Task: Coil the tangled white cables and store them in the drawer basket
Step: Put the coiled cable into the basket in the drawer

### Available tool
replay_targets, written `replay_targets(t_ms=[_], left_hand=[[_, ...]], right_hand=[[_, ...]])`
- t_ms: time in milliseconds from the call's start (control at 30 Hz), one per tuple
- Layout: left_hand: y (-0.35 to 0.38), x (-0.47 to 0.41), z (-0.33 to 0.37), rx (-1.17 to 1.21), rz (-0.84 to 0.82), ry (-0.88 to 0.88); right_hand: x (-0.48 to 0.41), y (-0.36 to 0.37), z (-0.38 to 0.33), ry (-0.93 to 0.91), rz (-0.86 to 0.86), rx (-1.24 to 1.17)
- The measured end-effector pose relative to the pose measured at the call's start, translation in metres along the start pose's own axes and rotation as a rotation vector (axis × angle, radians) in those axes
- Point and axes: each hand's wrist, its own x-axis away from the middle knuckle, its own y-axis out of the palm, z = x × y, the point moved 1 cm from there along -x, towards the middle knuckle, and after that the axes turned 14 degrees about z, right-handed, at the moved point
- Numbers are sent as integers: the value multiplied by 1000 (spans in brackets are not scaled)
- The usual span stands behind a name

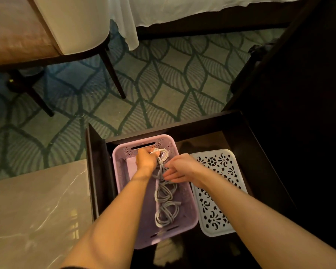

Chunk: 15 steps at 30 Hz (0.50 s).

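We treat the thin white cables [164,202] as light, limp and springy. We judge that they carry no load of their own, that loops will slacken once released, and that strands will snag on one another if pulled hard. Most of the length lies in loose rings along the floor of the lilac perforated plastic basket [122,171], which sits inside the open dark wooden drawer [97,171]. One bunch rises to the far end of the basket.

We advise taking hold at a gathered bunch, not at a single strand, and keeping clear of the plug ends, which are too small here to locate.

The left hand [146,159] reaches down to the far end of the basket, with its fingers curled round the raised bunch of cable. The right hand [180,168] comes in from the right at mid-basket. Its fingers are nearly straight, and the tips are at the hanging strands. We see no pinch there.

A white openwork plastic tray [217,191] lies just beside the basket.
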Motion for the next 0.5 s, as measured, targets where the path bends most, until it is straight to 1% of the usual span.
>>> replay_targets(t_ms=[167, 267, 333, 433, 500], left_hand=[[6, 0, -3, 54, -17, -96], [8, 6, -2, 8, 54, -86], [10, 7, -2, -15, 116, -74], [10, 11, -1, -25, 185, -154], [9, 11, -1, -24, 167, -195]], right_hand=[[-6, -4, 13, 9, -39, -159], [-9, -8, 18, 9, -107, -293], [-10, -9, 19, 2, -143, -334], [-9, -9, 21, -18, -162, -362], [-8, -10, 21, -20, -168, -368]])
